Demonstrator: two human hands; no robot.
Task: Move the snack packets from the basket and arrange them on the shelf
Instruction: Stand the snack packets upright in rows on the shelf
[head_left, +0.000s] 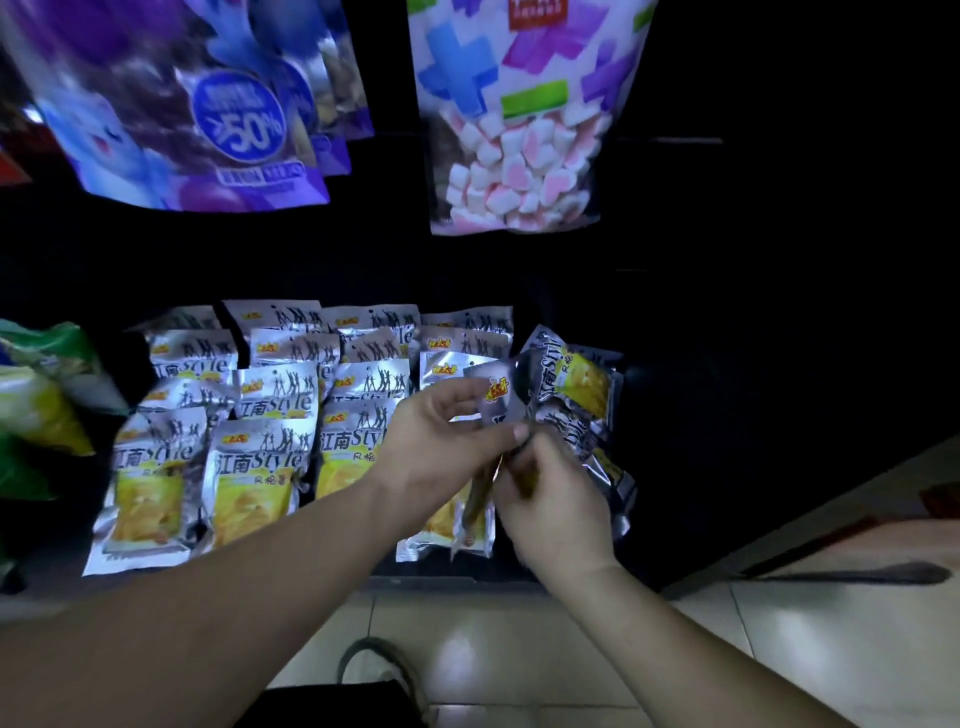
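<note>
I have both hands low in front of the shelf (701, 467), meeting over the right end of the rows (260, 441) of silver packets laid out there. The left hand (441, 436) has its fingers (452, 397) and thumb pinched on the top of one packet (496, 387). The right hand (556, 504) is curled round the lower ends of a bunch (576, 384) of the same packets, which fans up and to the right, above the shelf rather than on it. My main worry is the separation. The foil looks slick, and if I pull that one packet while the right-hand grip is loose, I judge others could slide out with it and drop onto the rows or over the front edge to the floor (493, 639). The right-hand fingers are blurred, so I cannot tell how many packets they truly hold. The second risk is the landing spot. The rows overlap like shingles and the hands hang right above the nearest ones, so a careless set-down or a dragging wrist could shove them askew or off the front. The shelf to the right of the rows is dark, and I could misjudge depth there. I cannot make out the basket, so a dropped packet would mean a search.
</note>
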